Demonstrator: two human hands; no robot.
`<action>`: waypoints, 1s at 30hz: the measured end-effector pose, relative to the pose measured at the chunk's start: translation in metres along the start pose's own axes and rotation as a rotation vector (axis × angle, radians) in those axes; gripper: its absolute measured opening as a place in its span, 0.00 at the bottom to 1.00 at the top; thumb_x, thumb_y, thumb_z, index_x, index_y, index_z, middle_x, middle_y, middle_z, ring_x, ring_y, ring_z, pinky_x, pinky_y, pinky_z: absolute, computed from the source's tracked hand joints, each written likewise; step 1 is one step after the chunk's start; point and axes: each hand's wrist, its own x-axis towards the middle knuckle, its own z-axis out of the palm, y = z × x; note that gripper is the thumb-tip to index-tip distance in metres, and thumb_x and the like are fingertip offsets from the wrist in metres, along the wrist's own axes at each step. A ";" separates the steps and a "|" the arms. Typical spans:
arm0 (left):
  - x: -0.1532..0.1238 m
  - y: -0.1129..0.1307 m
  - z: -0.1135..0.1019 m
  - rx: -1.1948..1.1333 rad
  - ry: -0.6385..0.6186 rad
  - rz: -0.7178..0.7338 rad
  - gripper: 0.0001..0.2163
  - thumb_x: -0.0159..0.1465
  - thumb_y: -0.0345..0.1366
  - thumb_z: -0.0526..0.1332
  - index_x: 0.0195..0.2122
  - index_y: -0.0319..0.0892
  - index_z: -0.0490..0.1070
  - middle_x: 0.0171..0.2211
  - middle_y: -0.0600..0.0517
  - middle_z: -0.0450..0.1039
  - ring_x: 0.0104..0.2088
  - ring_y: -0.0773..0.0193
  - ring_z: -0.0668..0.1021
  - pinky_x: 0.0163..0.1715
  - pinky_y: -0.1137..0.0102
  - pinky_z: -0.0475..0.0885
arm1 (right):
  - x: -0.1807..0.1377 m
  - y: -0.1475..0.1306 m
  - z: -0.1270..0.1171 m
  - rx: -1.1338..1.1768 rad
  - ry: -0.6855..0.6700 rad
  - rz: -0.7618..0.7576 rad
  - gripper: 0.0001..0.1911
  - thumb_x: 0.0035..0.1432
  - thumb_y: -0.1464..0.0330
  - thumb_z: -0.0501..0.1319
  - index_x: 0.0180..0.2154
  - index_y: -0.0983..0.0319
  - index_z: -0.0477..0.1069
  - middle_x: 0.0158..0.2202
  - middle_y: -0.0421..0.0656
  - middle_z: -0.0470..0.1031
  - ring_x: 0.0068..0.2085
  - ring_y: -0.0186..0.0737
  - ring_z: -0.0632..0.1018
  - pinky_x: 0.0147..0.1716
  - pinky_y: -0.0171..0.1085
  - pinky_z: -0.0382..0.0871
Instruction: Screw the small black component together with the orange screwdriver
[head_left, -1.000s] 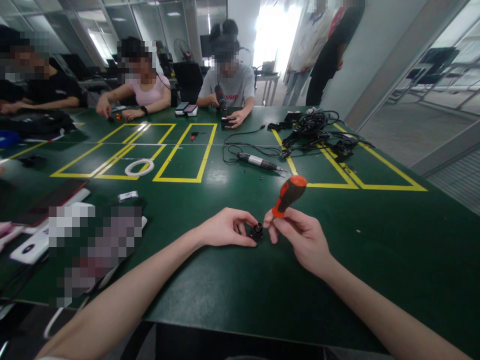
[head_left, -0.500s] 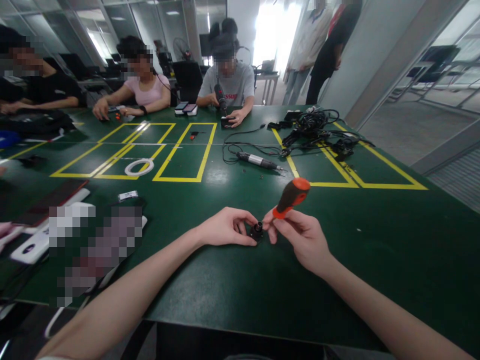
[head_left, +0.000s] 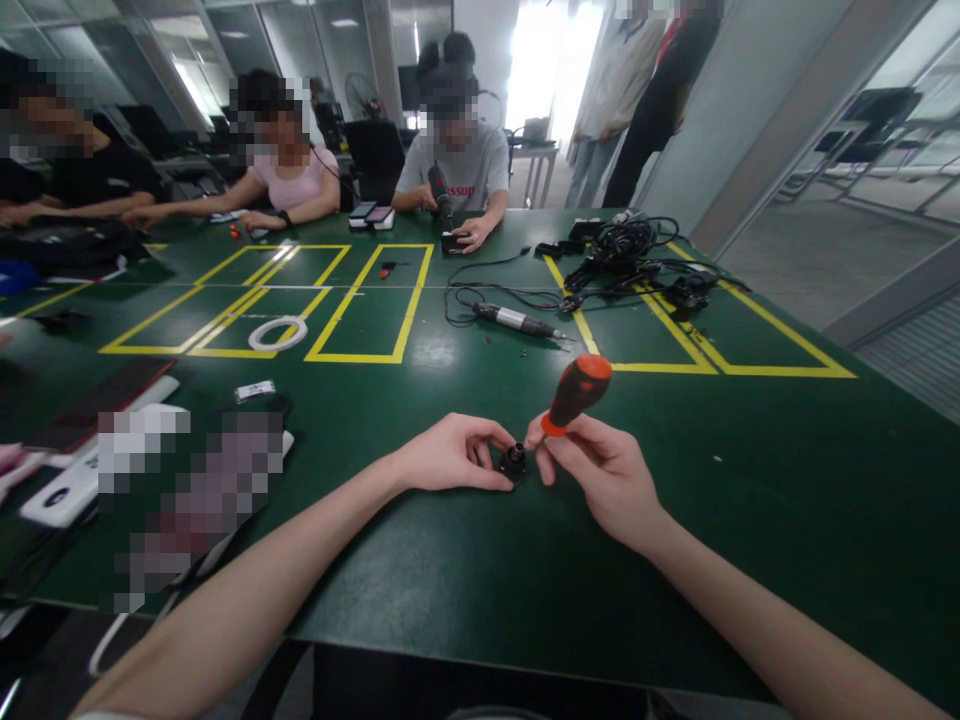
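In the head view, the black part [head_left: 513,466] sits on the table [head_left: 420,570] between the hands, at the left hand's [head_left: 454,455] 3 o'clock and the right hand's [head_left: 604,470] 9 o'clock. The left is nearer: thumb and fingertips, bent into a loose arch, hold the part's sides. The part's short collar points up. The right hand is closed in a pinch around the screwdriver [head_left: 577,395] just below its handle, which leans away toward 1 o'clock; that long axis, followed down, runs toward 7 o'clock, near the part.

The screwdriver's shaft and tip are hidden or too dark to trace, so whether they touch the part cannot be told. The left fingers cover the part's far-left side, and its finer detail is too small to read.
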 end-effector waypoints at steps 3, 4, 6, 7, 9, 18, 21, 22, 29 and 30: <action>0.000 -0.001 0.000 -0.006 0.002 0.002 0.20 0.53 0.35 0.76 0.46 0.37 0.79 0.29 0.54 0.79 0.27 0.70 0.77 0.30 0.74 0.71 | -0.001 0.003 0.001 0.018 0.017 0.009 0.19 0.65 0.50 0.66 0.38 0.60 0.76 0.31 0.42 0.78 0.24 0.35 0.75 0.26 0.38 0.75; 0.000 -0.001 0.000 -0.008 0.000 0.004 0.20 0.53 0.35 0.76 0.46 0.37 0.79 0.28 0.54 0.79 0.27 0.70 0.77 0.30 0.75 0.71 | -0.002 0.004 0.002 0.020 0.038 0.011 0.19 0.63 0.50 0.68 0.39 0.60 0.75 0.31 0.42 0.78 0.24 0.35 0.75 0.26 0.38 0.76; 0.000 0.000 0.000 -0.008 -0.002 0.007 0.19 0.53 0.35 0.76 0.45 0.37 0.79 0.28 0.54 0.79 0.26 0.71 0.77 0.30 0.75 0.71 | -0.002 0.004 0.002 0.007 0.083 0.018 0.18 0.60 0.52 0.71 0.38 0.60 0.75 0.30 0.42 0.79 0.24 0.35 0.76 0.26 0.37 0.76; 0.000 0.001 0.000 -0.007 -0.003 0.010 0.19 0.53 0.35 0.76 0.45 0.37 0.79 0.27 0.55 0.78 0.26 0.71 0.77 0.30 0.75 0.71 | -0.002 0.004 0.002 -0.004 0.099 0.021 0.18 0.60 0.53 0.72 0.36 0.60 0.74 0.30 0.42 0.79 0.24 0.35 0.76 0.26 0.37 0.77; 0.000 0.001 0.000 -0.005 -0.006 0.012 0.19 0.53 0.34 0.76 0.45 0.36 0.79 0.27 0.55 0.78 0.26 0.71 0.77 0.30 0.75 0.71 | -0.001 0.002 0.001 -0.028 0.101 0.023 0.17 0.60 0.54 0.72 0.34 0.61 0.75 0.28 0.42 0.79 0.24 0.35 0.76 0.26 0.37 0.77; 0.000 -0.001 0.000 -0.009 -0.009 0.016 0.20 0.53 0.36 0.76 0.46 0.37 0.79 0.30 0.53 0.80 0.27 0.71 0.77 0.29 0.75 0.71 | 0.000 -0.001 0.000 -0.020 0.002 0.007 0.18 0.65 0.52 0.67 0.35 0.61 0.79 0.29 0.44 0.79 0.25 0.36 0.76 0.27 0.38 0.76; 0.000 0.000 0.000 0.000 0.003 0.013 0.19 0.52 0.35 0.76 0.45 0.37 0.79 0.31 0.53 0.80 0.27 0.70 0.77 0.30 0.75 0.71 | -0.002 0.002 0.001 0.022 0.045 0.033 0.17 0.59 0.54 0.72 0.39 0.60 0.77 0.30 0.43 0.81 0.26 0.36 0.77 0.27 0.38 0.78; 0.000 0.001 0.000 0.003 0.005 0.015 0.19 0.52 0.35 0.76 0.45 0.37 0.79 0.31 0.53 0.80 0.27 0.70 0.77 0.30 0.75 0.71 | -0.002 0.003 0.001 0.023 0.057 0.036 0.16 0.58 0.55 0.73 0.37 0.60 0.76 0.30 0.43 0.80 0.26 0.36 0.77 0.27 0.37 0.78; 0.000 0.001 0.000 0.011 0.001 0.007 0.20 0.53 0.35 0.75 0.47 0.37 0.79 0.30 0.54 0.79 0.27 0.70 0.77 0.30 0.75 0.70 | 0.000 0.001 -0.002 -0.062 0.060 -0.051 0.15 0.64 0.57 0.69 0.30 0.60 0.79 0.32 0.44 0.78 0.26 0.36 0.75 0.27 0.39 0.75; -0.001 0.002 0.000 0.010 0.002 0.003 0.20 0.53 0.35 0.76 0.47 0.37 0.79 0.30 0.54 0.79 0.27 0.70 0.77 0.30 0.75 0.70 | 0.000 0.000 -0.001 -0.056 0.055 -0.045 0.15 0.65 0.57 0.68 0.32 0.60 0.80 0.31 0.44 0.78 0.25 0.36 0.75 0.27 0.39 0.75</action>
